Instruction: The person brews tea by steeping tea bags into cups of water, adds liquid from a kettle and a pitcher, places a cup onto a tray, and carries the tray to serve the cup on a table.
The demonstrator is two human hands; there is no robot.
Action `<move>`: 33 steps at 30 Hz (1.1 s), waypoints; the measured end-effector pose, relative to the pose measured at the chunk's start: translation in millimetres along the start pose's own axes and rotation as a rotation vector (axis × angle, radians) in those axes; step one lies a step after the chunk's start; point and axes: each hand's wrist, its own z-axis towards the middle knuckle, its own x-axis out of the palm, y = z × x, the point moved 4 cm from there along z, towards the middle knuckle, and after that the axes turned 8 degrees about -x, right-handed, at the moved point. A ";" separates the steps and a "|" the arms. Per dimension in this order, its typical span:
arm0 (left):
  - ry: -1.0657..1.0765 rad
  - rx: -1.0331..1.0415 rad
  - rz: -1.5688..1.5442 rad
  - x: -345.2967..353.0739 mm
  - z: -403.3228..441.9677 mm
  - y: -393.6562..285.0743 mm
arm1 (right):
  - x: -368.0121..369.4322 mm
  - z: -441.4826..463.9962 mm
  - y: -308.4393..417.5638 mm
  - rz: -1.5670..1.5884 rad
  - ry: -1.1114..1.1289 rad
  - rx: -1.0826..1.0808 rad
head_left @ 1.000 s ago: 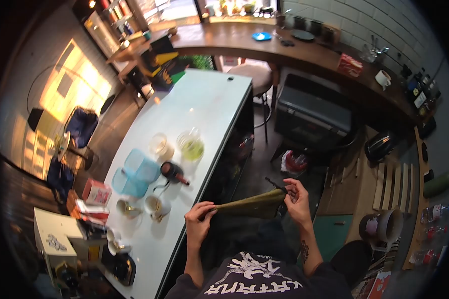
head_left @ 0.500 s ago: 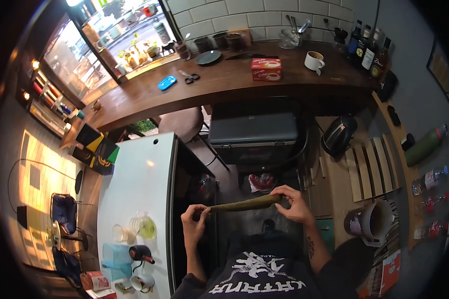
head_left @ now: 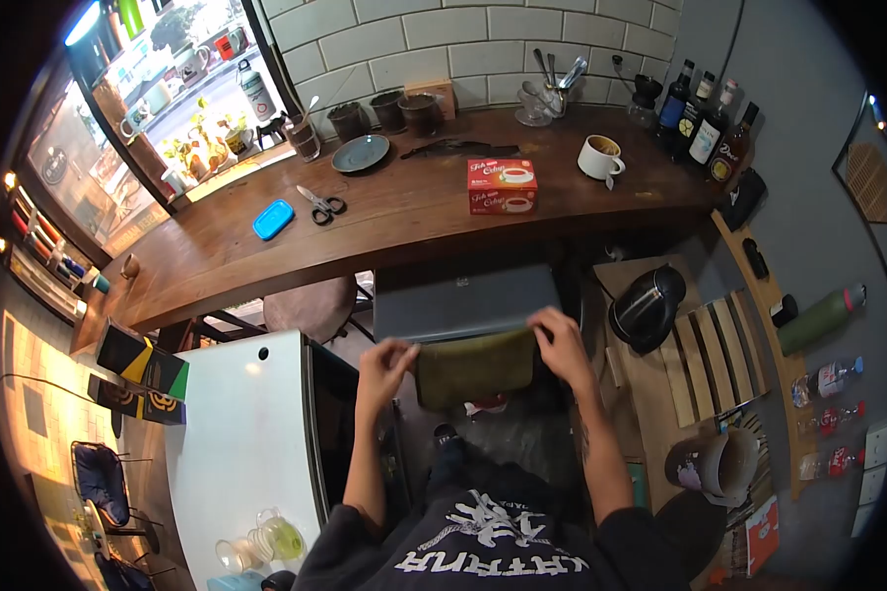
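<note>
An olive-green cloth (head_left: 475, 368) hangs spread between my two hands, in front of the dark grey cooler box. My left hand (head_left: 388, 366) pinches its upper left corner. The upper right corner is pinched in my right hand (head_left: 560, 345). The cloth droops below its top edge and hides part of the floor and of a red and white item behind it.
Ahead runs a wooden counter (head_left: 384, 217) with a red box (head_left: 502, 187), white cup (head_left: 600, 158), scissors (head_left: 322, 205), blue lid (head_left: 273, 220) and bottles. A white table (head_left: 237, 433) with glass vessels is at left. A kettle (head_left: 648, 307) and slatted rack (head_left: 712, 360) stand right.
The view has turned and moved toward the wooden counter, and the white table now lies lower left. The cloth, earlier stretched narrow between my hands, now hangs down as a broad panel.
</note>
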 end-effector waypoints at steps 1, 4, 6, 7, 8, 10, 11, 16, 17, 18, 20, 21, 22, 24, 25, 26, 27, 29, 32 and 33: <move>0.004 0.032 0.054 5.7 37.1 13.7 | 10.1 26.2 -18.0 -0.034 -0.043 -0.021; 0.012 0.146 0.378 23.4 102.0 105.8 | 53.2 41.4 -65.6 -0.123 -0.040 0.084; 0.009 0.100 0.484 30.3 112.3 110.5 | 71.4 41.6 -85.7 -0.165 -0.017 0.229; 0.014 0.098 0.482 34.9 99.8 102.8 | 85.6 27.2 -98.4 -0.165 -0.026 0.186; 0.076 0.006 0.260 39.5 83.7 101.6 | 102.2 4.0 -112.2 -0.161 0.022 0.197; 0.208 -0.150 0.054 50.3 53.0 116.7 | 123.7 -57.0 -118.3 -0.159 0.084 0.181; 0.279 -0.208 0.070 57.7 38.7 129.2 | 134.3 -88.9 -127.9 -0.072 0.174 0.267; 0.419 -0.285 -0.064 94.2 -38.5 169.0 | 115.4 -189.1 -114.7 0.138 0.310 0.575; 0.458 -0.318 -0.075 101.4 -51.2 167.3 | 108.2 -204.0 -110.1 0.153 0.293 0.634; 0.484 -0.320 -0.100 109.6 -59.1 163.1 | 100.0 -211.6 -108.0 0.164 0.273 0.648; 0.508 -0.364 -0.200 129.0 -72.3 155.1 | 89.3 -222.3 -105.1 0.243 0.182 0.674; 0.524 -0.400 -0.303 139.8 -78.1 147.1 | 83.6 -228.5 -105.1 0.315 0.090 0.689; 0.512 -0.348 -0.310 148.7 -82.6 130.4 | 75.5 -229.4 -97.3 0.300 0.054 0.672; 0.506 -0.395 -0.329 166.8 -94.7 95.9 | 61.8 -234.2 -82.2 0.373 -0.021 0.625; 0.489 -0.435 -0.356 176.8 -102.1 78.6 | 54.3 -237.9 -74.2 0.437 -0.090 0.563; 0.470 -0.430 -0.400 188.4 -109.8 63.9 | 47.8 -244.0 -67.7 0.447 -0.134 0.554; 0.493 -0.433 -0.385 201.2 -117.5 58.8 | 37.6 -250.9 -59.6 0.448 -0.157 0.570; 0.541 -0.397 -0.355 226.4 -132.6 48.8 | 17.5 -267.7 -44.8 0.540 -0.200 0.613; 0.577 -0.378 -0.350 259.6 -163.2 20.5 | -11.4 -305.3 -39.4 0.512 -0.392 0.591; 0.604 -0.398 -0.341 269.9 -172.5 15.3 | -22.4 -317.1 -37.5 0.505 -0.427 0.609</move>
